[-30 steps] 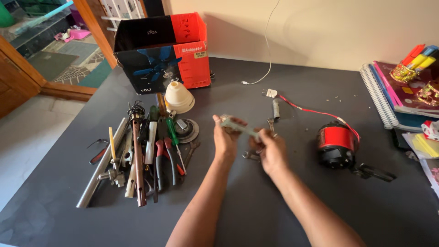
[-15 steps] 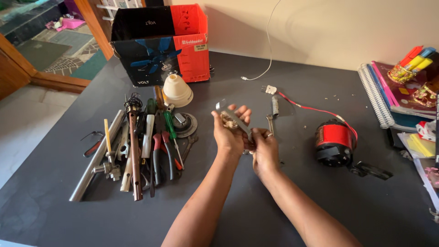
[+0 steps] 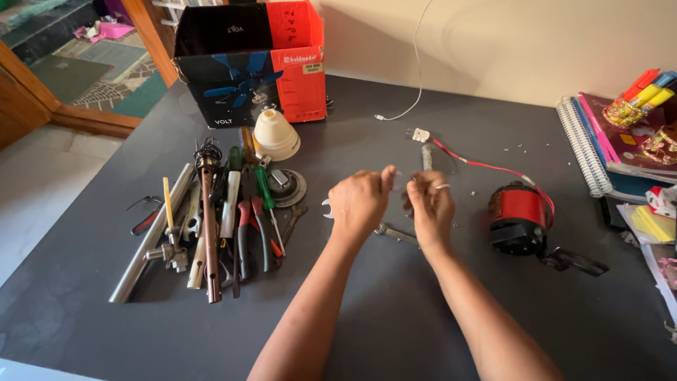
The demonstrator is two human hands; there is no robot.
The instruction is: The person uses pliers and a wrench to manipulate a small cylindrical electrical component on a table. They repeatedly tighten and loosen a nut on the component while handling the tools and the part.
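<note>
While both hands hover over the dark table [image 3: 437, 310], the left hand [image 3: 360, 203] and right hand [image 3: 430, 206] pinch fingertips together around something small, possibly a clear part, too blurred to identify; a wrench [image 3: 395, 233] lies just beneath, red motor [image 3: 518, 217] nearby.

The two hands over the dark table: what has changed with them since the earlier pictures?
The left hand and right hand held a flat grey metal piece up between them earlier; that piece no longer shows, and the fingertips now meet on something too small to tell. A silver open-ended spanner lies beneath the hands. The red and black motor and pile of hand tools stayed put.
</note>
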